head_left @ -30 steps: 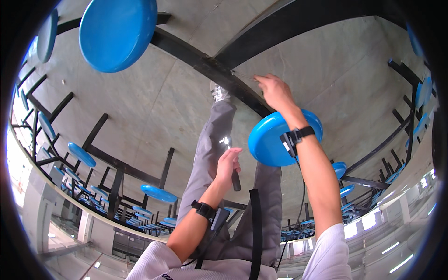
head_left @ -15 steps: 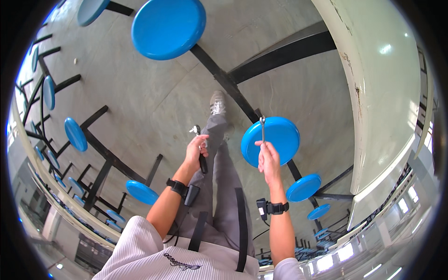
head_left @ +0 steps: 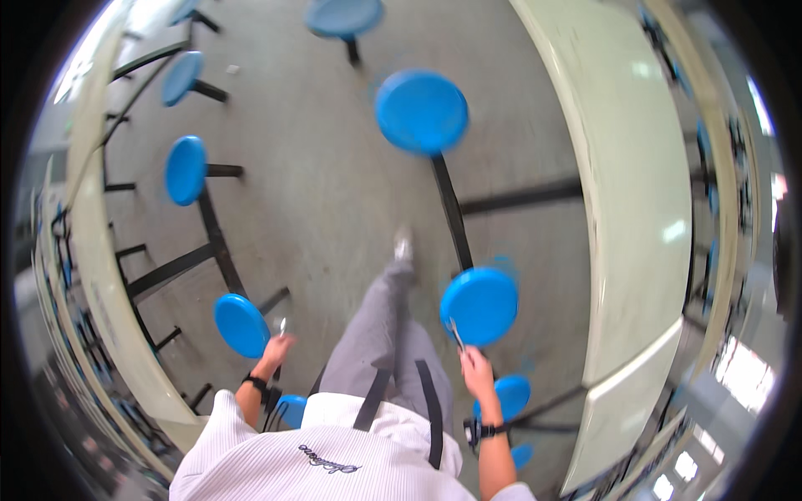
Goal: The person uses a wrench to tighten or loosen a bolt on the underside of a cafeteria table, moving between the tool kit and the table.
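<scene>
Holding one tool in each hand, we look down at a grey floor (head_left: 309,159). Our left hand (head_left: 276,349) is wrapped around the dark handle of a ratchet wrench (head_left: 282,326), and the shiny head pokes up past the fingers. This hand is a bit blurry, so we cannot tell how each finger sits. The ratchet wrench is just beside the right edge of the left blue seat (head_left: 242,326).

Our right hand (head_left: 477,367) has its fingers clamped on a thin open-ended wrench (head_left: 457,336), which points up and a little to the left. Its silver top shows in front of the lower left edge of the near blue seat (head_left: 480,305); we cannot tell if they touch. Our two hands are well apart, one on each side of our grey trousers (head_left: 368,326).

A black bar (head_left: 449,200) runs between the near blue seat and the far blue seat (head_left: 422,112). A side bar (head_left: 518,198) goes from it toward the left edge of a long cream table (head_left: 643,209). One pale shoe (head_left: 403,245) shows ahead of us, blurry too. A black wristband (head_left: 493,431) goes around our right wrist.
</scene>
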